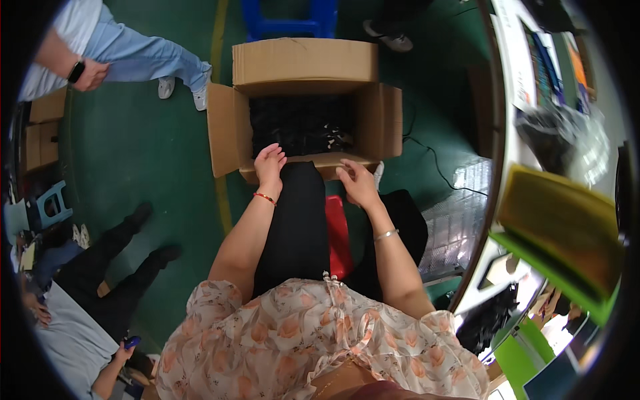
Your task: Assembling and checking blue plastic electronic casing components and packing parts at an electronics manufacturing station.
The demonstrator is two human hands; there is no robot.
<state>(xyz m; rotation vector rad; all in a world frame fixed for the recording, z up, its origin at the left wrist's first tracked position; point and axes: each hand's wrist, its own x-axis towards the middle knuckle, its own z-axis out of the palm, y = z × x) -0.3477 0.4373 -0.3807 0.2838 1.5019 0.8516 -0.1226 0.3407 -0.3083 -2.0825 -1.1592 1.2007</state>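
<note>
In the head view, my left grip (pixel 269 165) is empty, fingers unclenched, by the near edge of the cardboard box (pixel 304 63) at upper centre. My right grip (pixel 360 185), loosely spread, is by that edge too; I cannot tell if it touches. Black items (pixel 287 123) lie inside the box.

The single view comes from the person's head and faces steeply down, with the open cardboard box (pixel 305 61) ahead. The flowered blouse (pixel 280 333), on the near side of the box, is very close to the lens. The fisheye covers also green floor (pixel 167 143) left of the box.
</note>
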